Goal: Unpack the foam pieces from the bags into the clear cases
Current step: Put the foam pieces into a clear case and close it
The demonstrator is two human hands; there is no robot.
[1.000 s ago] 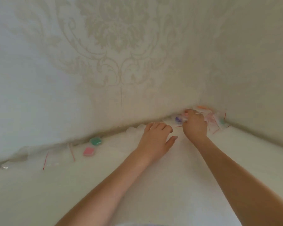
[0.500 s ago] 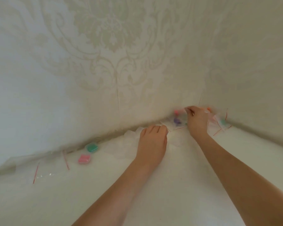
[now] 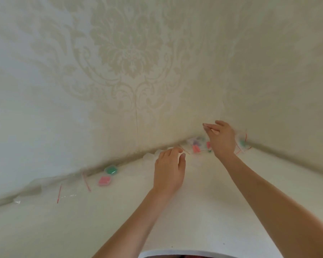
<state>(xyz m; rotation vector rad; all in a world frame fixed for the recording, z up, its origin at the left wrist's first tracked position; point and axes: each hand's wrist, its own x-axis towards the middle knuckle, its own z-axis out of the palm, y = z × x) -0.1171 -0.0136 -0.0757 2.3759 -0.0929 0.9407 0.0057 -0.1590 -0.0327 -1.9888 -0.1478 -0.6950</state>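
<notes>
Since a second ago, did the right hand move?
Yes. The right hand lifted off the pile of small bags in the wall corner, rising up the wall.

The right hand (image 3: 222, 140) blocks part of the pile of bagged foam pieces (image 3: 197, 146) in the corner; the pile is blurred, so their count is unclear. Whether its fingers pinch anything cannot be told. The left hand (image 3: 169, 171) covers whatever lies under its fingertips.

the wall (image 3: 131, 58) is cream with a pale beige damask flower pattern. the table (image 3: 203, 205) is plain white. one foam piece (image 3: 111, 170) is green, another (image 3: 104, 181) pink. the clear bags (image 3: 71, 190) have red strips.
</notes>
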